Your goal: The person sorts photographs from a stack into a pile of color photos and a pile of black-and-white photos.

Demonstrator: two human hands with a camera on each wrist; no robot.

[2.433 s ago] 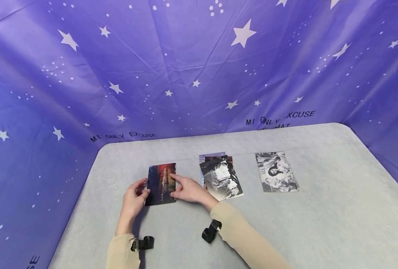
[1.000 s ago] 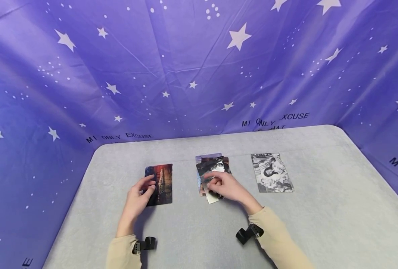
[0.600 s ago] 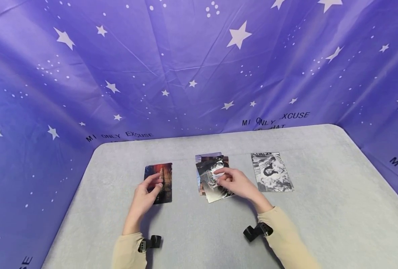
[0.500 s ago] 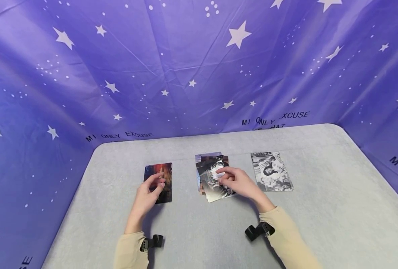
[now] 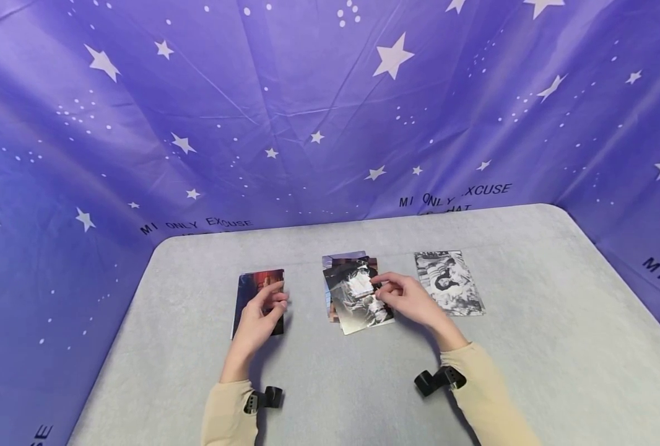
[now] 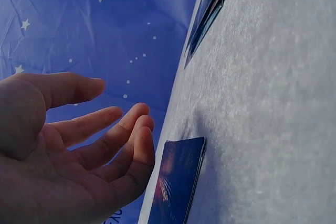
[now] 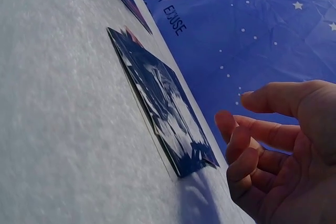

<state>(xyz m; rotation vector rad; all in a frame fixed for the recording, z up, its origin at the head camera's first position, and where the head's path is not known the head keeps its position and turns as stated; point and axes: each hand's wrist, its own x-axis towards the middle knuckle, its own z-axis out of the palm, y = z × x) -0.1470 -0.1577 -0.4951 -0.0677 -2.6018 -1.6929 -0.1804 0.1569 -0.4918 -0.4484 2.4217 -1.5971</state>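
Toward the far edge of the tabletop [image 5: 330, 390], the middle pile of picture cards [image 5: 358, 297] lies between the left hand [image 5: 259, 322] and the right hand [image 5: 415, 302]. Long axis far-to-near, far end canted toward the left edge. I note the right hand nearer: it hovers by the pile's right side, fingers loosely bent, thumb apart, nothing held. Left hand hangs above the dark red-and-blue card [image 5: 246, 296], nearer the left edge, fingers relaxed, nothing held. I see a black-and-white card [image 7: 163, 106] uppermost on the middle pile, others askew beneath.
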